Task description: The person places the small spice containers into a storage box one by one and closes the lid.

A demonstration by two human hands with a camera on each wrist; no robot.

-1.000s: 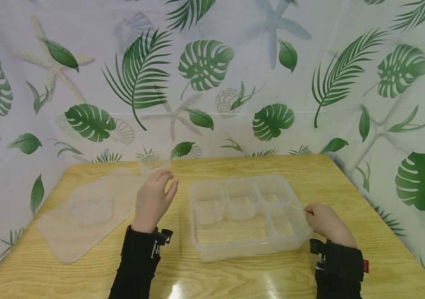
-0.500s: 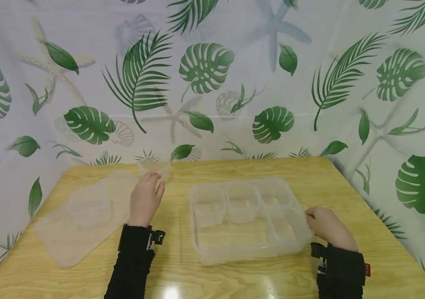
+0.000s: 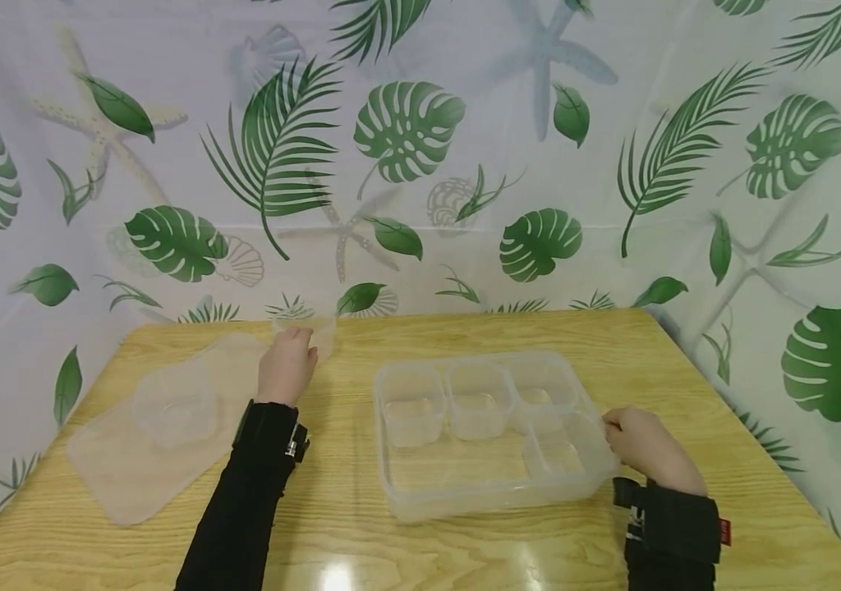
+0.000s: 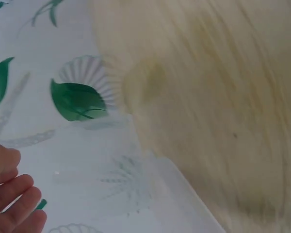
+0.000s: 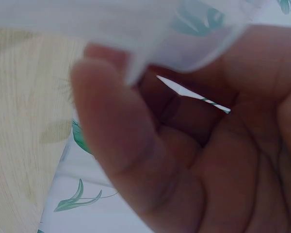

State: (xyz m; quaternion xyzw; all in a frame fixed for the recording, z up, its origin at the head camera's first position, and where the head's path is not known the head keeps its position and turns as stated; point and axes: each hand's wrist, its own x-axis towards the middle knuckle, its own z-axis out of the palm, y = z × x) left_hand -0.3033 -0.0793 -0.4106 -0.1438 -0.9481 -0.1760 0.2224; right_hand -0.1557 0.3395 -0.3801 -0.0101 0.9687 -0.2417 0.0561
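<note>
My right hand [image 3: 653,447] pinches the right side of a large clear plastic box [image 3: 457,499]; the right wrist view shows its thumb and fingers around the rim [image 5: 136,68]. Inside that box sit several small clear boxes [image 3: 415,423], three along the back and one at front right. At the far side of the table my left hand [image 3: 287,368] is beside another small clear box [image 3: 323,332], partly hidden behind the fingers. In the left wrist view, the left fingers [image 4: 12,194] are loosely bent, with no visible grip on the clear wall [image 4: 179,194].
A translucent flat lid [image 3: 125,484] lies on the left of the wooden table [image 3: 450,554], with a small clear box [image 3: 176,402] on top of it. A leaf-patterned cloth [image 3: 420,205] rises behind the table and along both sides.
My left hand has moved a little left and farther forward, toward the small box at the back. My right hand stays on the large box's side.
</note>
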